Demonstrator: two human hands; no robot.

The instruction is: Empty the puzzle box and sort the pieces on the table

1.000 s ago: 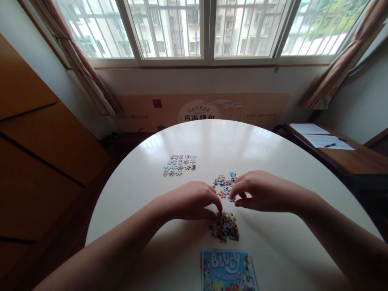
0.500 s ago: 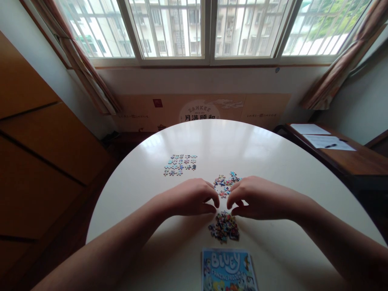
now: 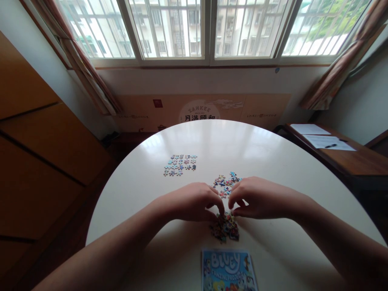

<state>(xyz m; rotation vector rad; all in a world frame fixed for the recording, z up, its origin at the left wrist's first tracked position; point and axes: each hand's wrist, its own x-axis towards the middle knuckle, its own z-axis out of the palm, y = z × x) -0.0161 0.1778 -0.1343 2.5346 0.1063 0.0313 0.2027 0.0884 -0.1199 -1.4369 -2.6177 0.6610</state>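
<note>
A dense pile of small puzzle pieces [image 3: 226, 228] lies on the white round table [image 3: 127, 194]. My left hand [image 3: 201, 201] has its fingertips down at the top left of this pile, thumb and index apart. My right hand [image 3: 253, 198] is just beside it at the pile's upper right edge, fingers curled but apart, with no piece visible in it. Behind the hands is a looser group of pieces [image 3: 223, 182], partly covered by my right hand. Rows of separate pieces [image 3: 181, 165] lie farther left.
A blue Bluey picture sheet [image 3: 228, 268] lies at the near edge. To the right stands a brown side table [image 3: 368, 159] with papers [image 3: 329, 142] and a pen. Beyond the round table are a patterned panel [image 3: 260, 109] and windows; an orange cabinet [image 3: 39, 161] is at left.
My left hand has moved slightly right and nearer, its fingertips now at the pile. My right hand has barely shifted.
</note>
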